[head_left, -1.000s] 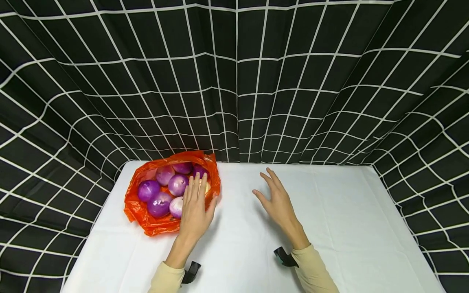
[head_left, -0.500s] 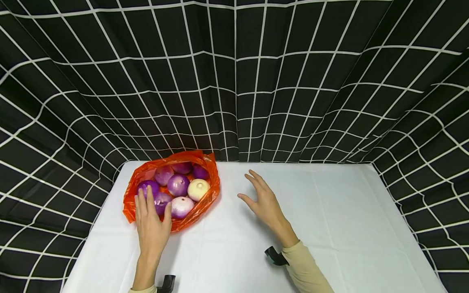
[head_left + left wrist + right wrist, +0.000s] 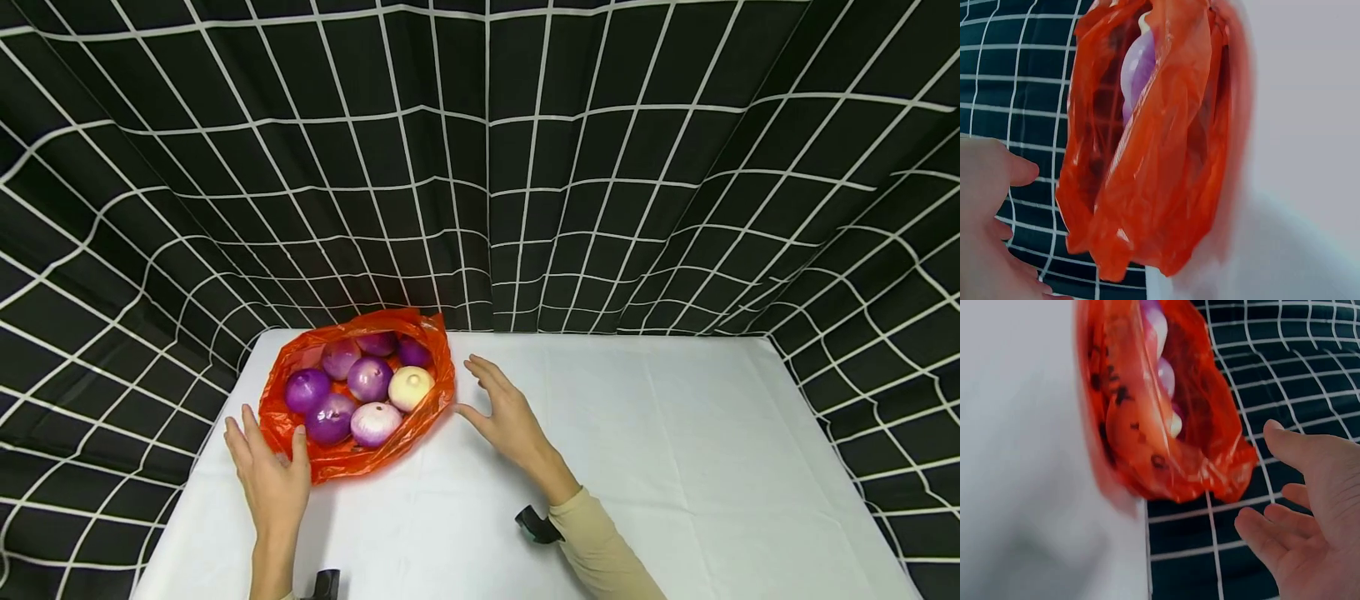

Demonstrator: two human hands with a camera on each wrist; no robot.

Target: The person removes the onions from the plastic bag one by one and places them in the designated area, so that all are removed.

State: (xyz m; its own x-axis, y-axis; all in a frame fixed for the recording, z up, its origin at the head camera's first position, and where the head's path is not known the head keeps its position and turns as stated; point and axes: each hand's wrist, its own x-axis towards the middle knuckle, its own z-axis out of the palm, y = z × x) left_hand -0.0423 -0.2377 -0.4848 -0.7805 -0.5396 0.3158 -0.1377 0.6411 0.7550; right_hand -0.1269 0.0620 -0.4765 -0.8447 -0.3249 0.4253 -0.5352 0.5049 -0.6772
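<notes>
An orange-red plastic bag (image 3: 397, 454) lies with its mouth wide, and several purple onions (image 3: 330, 418) sit inside it. One pale yellow onion (image 3: 410, 388) is at the bag's right side. My left hand (image 3: 272, 483) is at the bag's near left corner, fingers spread. In the left wrist view a gap separates that hand's fingers from the plastic. To the right of the bag is my right hand (image 3: 513, 425), fingers loosely extended, thumb near the bag's edge. Dark printing shows on the bag (image 3: 1135, 425) in the right wrist view. Both hands hold nothing.
The bag rests at the far left of a table with a white cloth (image 3: 675, 467). Black curtains with a white grid (image 3: 570, 167) stand behind it and at both sides. A dark strap-like device sits at each wrist.
My left hand has moved left from over the onions to the bag's left corner, uncovering the pale onions. My right hand has moved left towards the bag. The bag stays in place.
</notes>
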